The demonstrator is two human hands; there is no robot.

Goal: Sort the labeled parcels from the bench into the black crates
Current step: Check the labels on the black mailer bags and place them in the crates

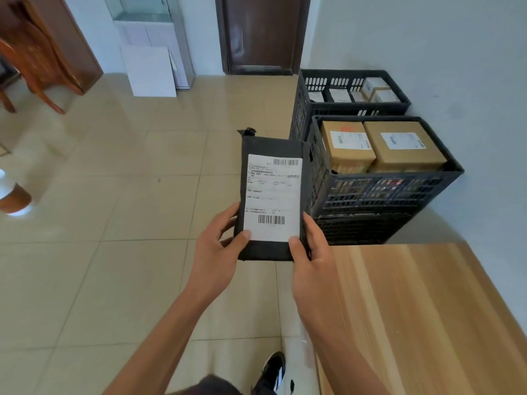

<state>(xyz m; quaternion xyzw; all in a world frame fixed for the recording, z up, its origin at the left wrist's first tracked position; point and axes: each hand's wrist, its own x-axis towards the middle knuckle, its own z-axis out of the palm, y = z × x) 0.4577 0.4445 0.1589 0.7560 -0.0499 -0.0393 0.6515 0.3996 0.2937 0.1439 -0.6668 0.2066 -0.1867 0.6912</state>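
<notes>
I hold a flat black parcel (272, 146) with a white barcode label upright in front of me, above the floor. My left hand (221, 243) grips its lower left edge, thumb on the label. My right hand (309, 252) grips its lower right edge, thumb on the label's corner. To the right stands a near black crate (385, 189) holding two brown labeled boxes (399, 146). Behind it a far black crate (308, 109) holds several smaller labeled parcels (339, 95). The wooden bench (427, 309) lies at the lower right, its visible top bare.
Both crates sit against the grey wall on the right. Beige tiled floor spreads to the left. A dark door (262, 32) and a white cabinet (154, 47) stand at the back, wooden furniture (37, 52) at the far left. My shoe (273, 372) shows below.
</notes>
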